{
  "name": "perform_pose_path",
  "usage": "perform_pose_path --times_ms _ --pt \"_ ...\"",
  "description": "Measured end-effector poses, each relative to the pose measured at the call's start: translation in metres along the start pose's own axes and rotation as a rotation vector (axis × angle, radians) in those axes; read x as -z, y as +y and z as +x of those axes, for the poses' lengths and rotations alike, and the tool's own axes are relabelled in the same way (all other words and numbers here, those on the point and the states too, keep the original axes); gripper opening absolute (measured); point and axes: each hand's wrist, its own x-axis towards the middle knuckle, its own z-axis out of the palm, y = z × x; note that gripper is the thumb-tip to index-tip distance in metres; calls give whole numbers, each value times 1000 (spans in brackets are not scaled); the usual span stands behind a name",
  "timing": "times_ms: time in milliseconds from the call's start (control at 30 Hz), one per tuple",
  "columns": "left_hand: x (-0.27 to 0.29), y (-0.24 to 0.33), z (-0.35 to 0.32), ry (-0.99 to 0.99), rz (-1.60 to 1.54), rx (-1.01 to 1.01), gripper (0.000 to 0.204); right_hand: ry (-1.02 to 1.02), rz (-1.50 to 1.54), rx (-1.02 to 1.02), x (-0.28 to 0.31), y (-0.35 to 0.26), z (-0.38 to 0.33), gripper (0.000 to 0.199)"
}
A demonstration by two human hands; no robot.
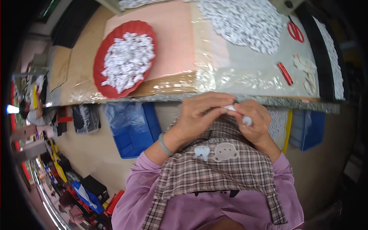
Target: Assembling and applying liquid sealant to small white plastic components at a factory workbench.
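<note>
Just off the near edge of the table, above my plaid apron [214,174], my two hands meet. A small white piece [230,108] is pinched between the fingertips of my left hand [200,115] and my right hand [252,119]. Another white rounded bit [247,121] shows between the curled fingers of my right hand; whether it joins the first piece I cannot tell. At the left on the table, a red scalloped dish [100,69] holds a heap of small white pieces [128,61]. A large spread of similar white pieces [245,25] lies at the far right.
Red-handled scissors [295,32], a red stick-like object [285,73] and a crumpled whitish scrap [305,69] lie on the table's right. Below the table edge [306,106] are a blue bin with clear plastic [136,134] and another blue bin [308,130]. A person [34,113] is far left.
</note>
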Motion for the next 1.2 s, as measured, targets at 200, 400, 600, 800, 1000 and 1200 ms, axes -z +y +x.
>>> perform_pose_path --times_ms 200,400,600,800,1000,1200 --pt "32 18 11 138 272 -96 21 -28 91 -152 0 -4 20 37" --pt "128 21 24 540 632 -98 19 -53 89 -239 10 -1 17 26" --pt "141 28 43 452 1036 -86 35 -70 80 -231 12 7 14 25" --pt "82 3 134 326 882 -184 27 -88 101 -238 15 3 19 22" --pt "83 -77 231 434 968 -3 24 -109 104 -238 22 5 16 20" --pt "89 -119 265 381 1186 -62 19 -100 81 -280 36 10 10 19"
